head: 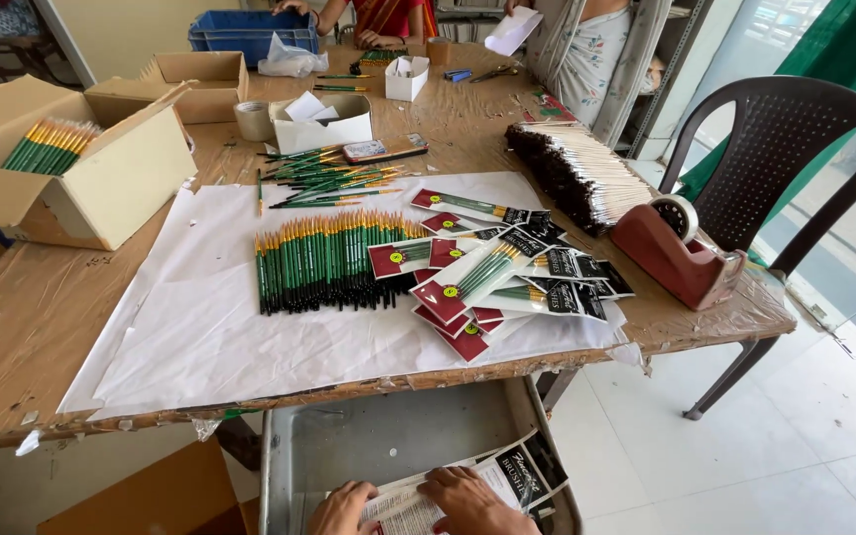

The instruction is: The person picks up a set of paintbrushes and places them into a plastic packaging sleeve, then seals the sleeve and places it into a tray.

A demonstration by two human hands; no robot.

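At the lower centre of the frame, the left hand rests on a loose stack of white and black printed flat packet sleeves. They lie in the open grey metal drawer under the table edge. The hand's fingers look bent down onto the paper, but the bottom edge cuts them off, so I cannot tell whether they pinch anything. Just to its right, the right hand lies flat on the same stack with its fingers close together, pressing rather than gripping.

The work in hand seems to be gathering or squaring these sleeves in the drawer. Lifting them would call for fingers slid under the stack and a thumb on top, since the sheets are thin and fanned.

Above, at mid-frame, a neat row of green-handled paintbrushes with yellow ferrules lies on the white paper sheet. Further right is a heap of brushes already sealed in red and black packets.

Both wrists and the drawer's front are out of view, and the lower sleeves are hidden beneath the hands.
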